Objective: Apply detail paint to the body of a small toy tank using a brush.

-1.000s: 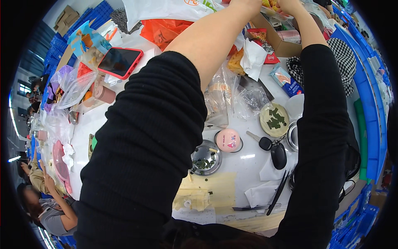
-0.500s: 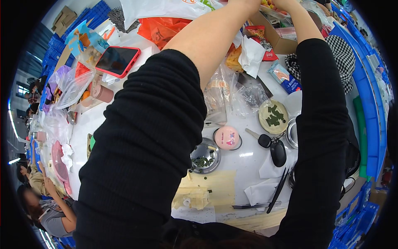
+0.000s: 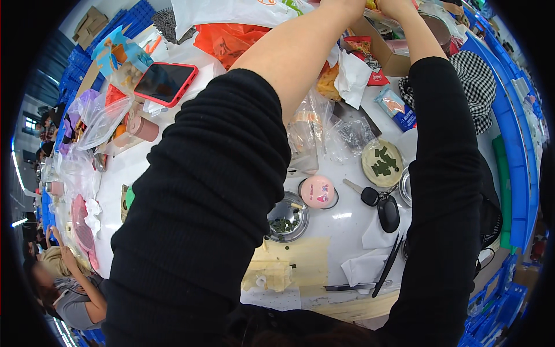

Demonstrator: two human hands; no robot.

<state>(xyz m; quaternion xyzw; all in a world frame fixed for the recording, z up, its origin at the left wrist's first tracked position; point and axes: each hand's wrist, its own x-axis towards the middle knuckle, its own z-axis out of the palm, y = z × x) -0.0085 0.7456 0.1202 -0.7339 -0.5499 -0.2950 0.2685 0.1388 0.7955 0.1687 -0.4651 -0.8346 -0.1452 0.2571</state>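
Both my arms, in black sleeves, stretch to the far side of the table. My left hand (image 3: pixel 346 4) and my right hand (image 3: pixel 395 7) are close together at the top edge, over the cardboard box (image 3: pixel 378 41) with packaged items. The picture's edge cuts off their fingers, so what they hold, if anything, is hidden. A red snack packet (image 3: pixel 359 45) and a crumpled white paper (image 3: pixel 351 78) lie just nearer than the hands. A blue and white packet (image 3: pixel 395 109) is beside my right forearm. An orange-red plastic bag (image 3: pixel 228 43) lies past my left forearm.
Between my arms stand a metal dish (image 3: pixel 287 217) with dark green bits, a pink round-lidded container (image 3: pixel 317 191) and a round dish (image 3: pixel 382 163) with green pieces. Car keys (image 3: pixel 388 213) and black tweezers (image 3: pixel 388 266) lie near my right arm. A red-cased phone (image 3: pixel 166 84) lies left; people sit further left.
My right forearm has shifted slightly left, and its hand has moved a little left and nearer. The left arm has barely moved; the things on the table stay in place.
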